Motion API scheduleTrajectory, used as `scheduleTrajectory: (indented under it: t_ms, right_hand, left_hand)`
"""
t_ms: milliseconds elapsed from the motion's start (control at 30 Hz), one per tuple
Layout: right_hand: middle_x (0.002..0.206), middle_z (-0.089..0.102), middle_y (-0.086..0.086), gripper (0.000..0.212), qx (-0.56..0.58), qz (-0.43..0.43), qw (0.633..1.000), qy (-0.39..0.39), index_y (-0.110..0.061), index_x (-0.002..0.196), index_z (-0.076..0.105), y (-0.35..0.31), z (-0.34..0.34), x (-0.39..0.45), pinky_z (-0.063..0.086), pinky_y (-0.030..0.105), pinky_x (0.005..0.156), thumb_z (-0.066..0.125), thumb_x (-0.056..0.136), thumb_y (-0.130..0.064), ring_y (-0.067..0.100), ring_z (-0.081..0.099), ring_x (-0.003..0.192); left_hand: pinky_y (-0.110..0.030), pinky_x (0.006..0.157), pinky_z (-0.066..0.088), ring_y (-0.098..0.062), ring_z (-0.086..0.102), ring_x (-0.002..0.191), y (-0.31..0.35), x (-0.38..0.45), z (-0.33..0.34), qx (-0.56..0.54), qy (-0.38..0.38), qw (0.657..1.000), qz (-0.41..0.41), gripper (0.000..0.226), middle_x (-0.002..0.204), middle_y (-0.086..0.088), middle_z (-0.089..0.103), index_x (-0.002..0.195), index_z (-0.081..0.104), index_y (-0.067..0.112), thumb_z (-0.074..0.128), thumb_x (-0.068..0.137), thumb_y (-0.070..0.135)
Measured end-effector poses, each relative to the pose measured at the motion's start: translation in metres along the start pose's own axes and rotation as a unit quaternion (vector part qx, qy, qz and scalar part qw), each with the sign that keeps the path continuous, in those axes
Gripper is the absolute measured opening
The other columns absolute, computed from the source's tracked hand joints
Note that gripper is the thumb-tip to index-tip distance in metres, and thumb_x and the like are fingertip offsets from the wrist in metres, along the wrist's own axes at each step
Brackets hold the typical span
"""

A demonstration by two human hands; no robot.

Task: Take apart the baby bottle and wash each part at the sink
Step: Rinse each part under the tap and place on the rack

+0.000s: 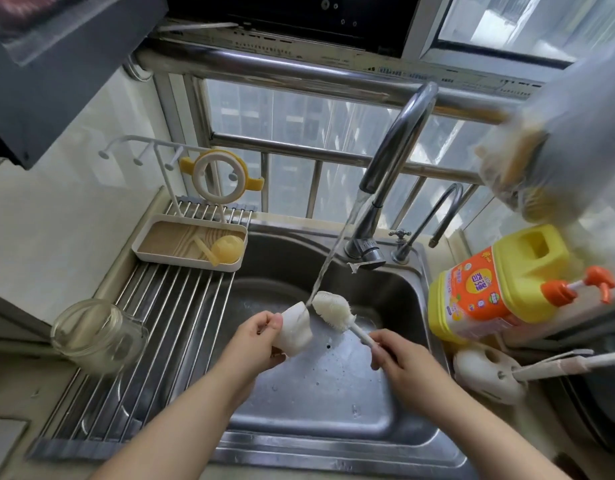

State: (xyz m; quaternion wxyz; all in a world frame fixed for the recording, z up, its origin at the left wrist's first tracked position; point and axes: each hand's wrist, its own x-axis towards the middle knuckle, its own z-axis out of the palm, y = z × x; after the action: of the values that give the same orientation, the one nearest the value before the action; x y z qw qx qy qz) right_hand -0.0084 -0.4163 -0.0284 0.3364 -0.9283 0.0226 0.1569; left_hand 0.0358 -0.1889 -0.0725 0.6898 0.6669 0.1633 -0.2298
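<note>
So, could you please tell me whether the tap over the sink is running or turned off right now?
Running: a stream of water falls from the curved chrome tap onto the white bottle brush above the steel sink.

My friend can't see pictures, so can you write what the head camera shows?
Over a steel sink, a left hand holds a white bottle part while a right hand grips a white brush under water running from the faucet. A glass jar lies on the drying rack left; a yellow detergent jug stands right.
</note>
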Motion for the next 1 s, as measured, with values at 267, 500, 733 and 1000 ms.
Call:
scheduleTrajectory:
  t_ms: [267,500,733,1000]
  right_hand:
    - [0.071,0.055,-0.011,0.019,0.040,-0.014,0.999,0.023,-0.022,0.106,0.069,0.004,0.050,-0.001,0.045,0.024,0.064,0.055,0.094,-0.017,0.005,0.049,0.060]
    - [0.076,0.058,-0.010,0.027,0.051,0.008,0.998,0.042,-0.036,0.117,0.064,-0.009,0.070,0.019,0.047,0.032,0.074,0.047,0.097,-0.030,0.017,0.060,0.081]
    - [0.081,0.067,0.001,0.020,0.084,0.042,0.995,0.031,-0.028,0.103,0.071,-0.008,0.061,0.022,0.048,0.026,0.065,0.053,0.096,-0.029,0.012,0.054,0.064]
    - [0.077,0.066,0.014,0.028,0.130,0.070,0.988,0.055,-0.011,0.087,0.073,-0.007,0.059,0.032,0.032,0.019,0.051,0.057,0.093,-0.034,0.006,0.036,0.048]
  left_hand:
    - [-0.036,0.066,0.046,-0.025,0.053,0.078,-0.015,0.005,0.011,-0.016,0.009,0.999,-0.048,0.027,0.088,-0.007,0.055,0.079,0.050,0.016,0.038,0.102,0.025]
    - [-0.046,0.089,0.053,-0.027,0.061,0.099,-0.020,0.008,-0.003,-0.040,-0.005,0.999,-0.036,0.019,0.105,-0.012,0.062,0.105,0.061,0.009,0.053,0.095,0.023]
    - [-0.019,0.071,0.045,-0.015,0.056,0.084,-0.020,0.006,-0.019,0.034,-0.038,0.999,0.014,0.017,0.092,-0.009,0.065,0.103,0.065,0.005,0.054,0.094,0.015]
    - [-0.010,0.062,0.043,-0.002,0.056,0.073,-0.018,0.003,-0.021,0.050,-0.102,0.993,0.041,0.017,0.089,0.001,0.063,0.107,0.060,0.010,0.048,0.096,0.006]
